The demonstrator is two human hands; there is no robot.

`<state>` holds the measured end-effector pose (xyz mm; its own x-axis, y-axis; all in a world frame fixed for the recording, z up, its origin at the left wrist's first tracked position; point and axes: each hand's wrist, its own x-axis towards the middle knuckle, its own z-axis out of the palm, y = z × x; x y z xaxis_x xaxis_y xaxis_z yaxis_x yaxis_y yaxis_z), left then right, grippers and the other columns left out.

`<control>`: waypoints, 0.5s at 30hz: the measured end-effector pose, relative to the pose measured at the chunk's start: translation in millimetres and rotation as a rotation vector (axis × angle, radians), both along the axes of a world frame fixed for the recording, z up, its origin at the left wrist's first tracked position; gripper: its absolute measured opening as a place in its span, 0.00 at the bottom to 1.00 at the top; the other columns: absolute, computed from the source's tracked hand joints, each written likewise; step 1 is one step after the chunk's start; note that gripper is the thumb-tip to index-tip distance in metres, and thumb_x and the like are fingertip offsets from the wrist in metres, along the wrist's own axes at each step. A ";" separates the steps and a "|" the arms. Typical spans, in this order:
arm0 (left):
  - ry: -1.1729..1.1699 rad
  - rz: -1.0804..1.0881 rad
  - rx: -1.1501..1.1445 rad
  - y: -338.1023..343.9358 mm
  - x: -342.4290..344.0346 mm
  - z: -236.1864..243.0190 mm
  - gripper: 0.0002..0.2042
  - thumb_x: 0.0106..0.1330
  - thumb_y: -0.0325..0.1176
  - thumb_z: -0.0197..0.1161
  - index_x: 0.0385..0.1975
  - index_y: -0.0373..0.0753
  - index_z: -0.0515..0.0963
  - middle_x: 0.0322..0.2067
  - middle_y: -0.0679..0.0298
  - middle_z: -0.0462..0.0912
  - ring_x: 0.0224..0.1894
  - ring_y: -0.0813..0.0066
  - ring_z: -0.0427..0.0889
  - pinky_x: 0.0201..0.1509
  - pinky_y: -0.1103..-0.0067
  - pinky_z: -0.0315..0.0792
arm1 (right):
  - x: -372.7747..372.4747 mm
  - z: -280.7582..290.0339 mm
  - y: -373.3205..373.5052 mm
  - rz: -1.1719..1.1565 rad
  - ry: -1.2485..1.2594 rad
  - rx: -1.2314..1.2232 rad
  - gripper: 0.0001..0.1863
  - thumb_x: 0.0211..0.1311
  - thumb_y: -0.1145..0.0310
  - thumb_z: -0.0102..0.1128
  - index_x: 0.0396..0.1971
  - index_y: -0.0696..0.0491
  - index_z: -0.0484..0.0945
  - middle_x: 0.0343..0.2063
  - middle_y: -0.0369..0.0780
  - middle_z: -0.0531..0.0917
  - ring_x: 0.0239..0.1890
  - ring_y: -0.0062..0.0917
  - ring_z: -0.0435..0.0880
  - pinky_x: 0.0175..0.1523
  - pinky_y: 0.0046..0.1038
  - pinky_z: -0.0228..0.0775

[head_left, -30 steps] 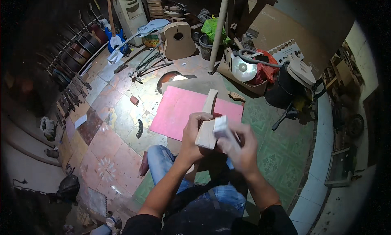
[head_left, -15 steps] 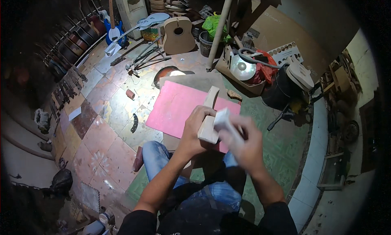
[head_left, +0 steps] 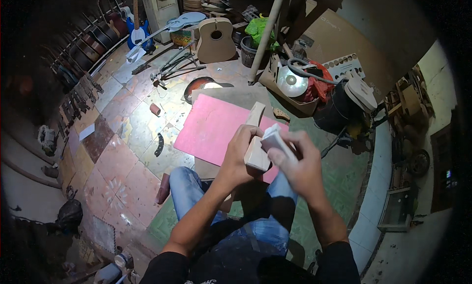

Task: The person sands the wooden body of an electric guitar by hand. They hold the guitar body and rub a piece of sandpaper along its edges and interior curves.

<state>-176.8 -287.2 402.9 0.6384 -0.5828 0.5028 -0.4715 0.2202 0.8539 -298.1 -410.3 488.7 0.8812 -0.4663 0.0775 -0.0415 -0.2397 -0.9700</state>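
My left hand (head_left: 236, 156) is wrapped round a pale wooden piece (head_left: 255, 157), like a guitar neck with a squared heel near me and a narrower part (head_left: 255, 114) reaching forward over a pink sheet (head_left: 214, 124). My right hand (head_left: 301, 163) grips a pale, dusty block (head_left: 273, 137), apparently a sanding block, held against the right side of the wood with the thumb on its face. The pink sheet lies on a brown board (head_left: 229, 94) on the floor beyond my knees.
An unfinished guitar body (head_left: 218, 45), a blue bass (head_left: 139, 33) and a rack of guitars (head_left: 86, 51) stand behind. A pole (head_left: 265, 37), a box of clutter (head_left: 271, 84) and a black bucket (head_left: 330, 114) are right; a curved black piece (head_left: 159, 145) lies left on the tiles.
Both hands, the wood and the block have shifted slightly right. The block has moved in my right hand along the wood and now sits a little higher, tilted.
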 end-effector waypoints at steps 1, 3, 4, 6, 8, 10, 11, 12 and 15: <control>0.045 -0.005 0.002 3.3 3.4 -4.8 0.30 0.42 0.40 0.79 0.44 0.36 0.74 0.42 0.53 0.78 0.45 0.54 0.80 0.50 0.69 0.74 | -6.6 2.9 10.7 0.046 -0.116 -0.381 0.20 0.56 0.71 0.76 0.47 0.57 0.78 0.43 0.45 0.85 0.45 0.28 0.84 0.51 0.31 0.76; 0.017 0.010 0.012 0.6 4.0 -12.2 0.31 0.41 0.41 0.81 0.45 0.37 0.74 0.41 0.55 0.78 0.45 0.58 0.81 0.49 0.70 0.74 | -20.2 18.0 26.1 0.096 -0.240 -0.852 0.19 0.59 0.70 0.74 0.48 0.57 0.78 0.41 0.42 0.85 0.44 0.24 0.84 0.51 0.29 0.76; 0.022 0.014 0.018 1.5 1.2 -11.4 0.31 0.41 0.41 0.81 0.45 0.37 0.74 0.41 0.55 0.78 0.45 0.58 0.81 0.49 0.70 0.74 | -16.7 13.9 22.5 0.101 -0.238 -0.845 0.19 0.59 0.70 0.74 0.48 0.57 0.78 0.41 0.42 0.85 0.44 0.24 0.84 0.51 0.29 0.76; -0.087 0.022 0.049 -2.0 -4.6 -4.3 0.30 0.42 0.39 0.80 0.45 0.38 0.74 0.42 0.54 0.79 0.46 0.58 0.82 0.51 0.70 0.75 | -3.2 3.7 4.1 -0.098 0.078 -0.129 0.23 0.50 0.66 0.79 0.45 0.56 0.82 0.44 0.48 0.85 0.44 0.39 0.85 0.52 0.39 0.75; -0.050 0.033 0.055 -3.8 0.4 -8.5 0.29 0.43 0.39 0.80 0.44 0.38 0.74 0.42 0.55 0.79 0.46 0.57 0.81 0.52 0.70 0.75 | -0.5 -4.4 0.3 -0.043 -0.009 -0.022 0.24 0.49 0.67 0.80 0.46 0.55 0.81 0.43 0.48 0.85 0.43 0.38 0.85 0.50 0.39 0.75; -0.105 -0.003 0.013 -1.7 2.0 -9.7 0.29 0.44 0.41 0.79 0.44 0.38 0.74 0.41 0.54 0.78 0.44 0.56 0.81 0.50 0.69 0.74 | -23.4 3.5 19.1 0.022 -0.261 -0.808 0.22 0.54 0.65 0.78 0.47 0.56 0.80 0.40 0.47 0.86 0.42 0.28 0.86 0.49 0.34 0.76; -0.080 -0.008 0.028 -0.9 -0.1 -8.7 0.29 0.43 0.41 0.79 0.45 0.37 0.73 0.41 0.54 0.78 0.45 0.55 0.81 0.51 0.68 0.74 | -29.3 14.5 25.4 0.077 -0.241 -0.872 0.20 0.58 0.64 0.75 0.47 0.57 0.80 0.39 0.46 0.86 0.43 0.25 0.85 0.50 0.32 0.77; -0.077 -0.006 0.031 -0.2 0.2 -6.4 0.29 0.43 0.41 0.79 0.45 0.37 0.73 0.41 0.54 0.78 0.45 0.55 0.81 0.51 0.68 0.74 | -24.9 10.6 23.3 0.080 -0.240 -0.868 0.20 0.58 0.64 0.75 0.47 0.57 0.80 0.39 0.46 0.86 0.43 0.25 0.85 0.50 0.32 0.77; -0.066 0.022 0.043 -9.6 -7.0 4.6 0.24 0.47 0.36 0.74 0.43 0.35 0.72 0.40 0.50 0.76 0.46 0.46 0.77 0.52 0.63 0.72 | -2.6 -5.8 -13.5 -0.081 0.028 -0.270 0.19 0.58 0.68 0.74 0.47 0.57 0.79 0.44 0.44 0.85 0.45 0.26 0.85 0.49 0.30 0.78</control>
<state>-183.8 -296.8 407.5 0.6175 -0.5908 0.5193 -0.5317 0.1731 0.8291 -300.7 -423.8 482.9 0.8457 -0.5006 0.1849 -0.0967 -0.4845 -0.8694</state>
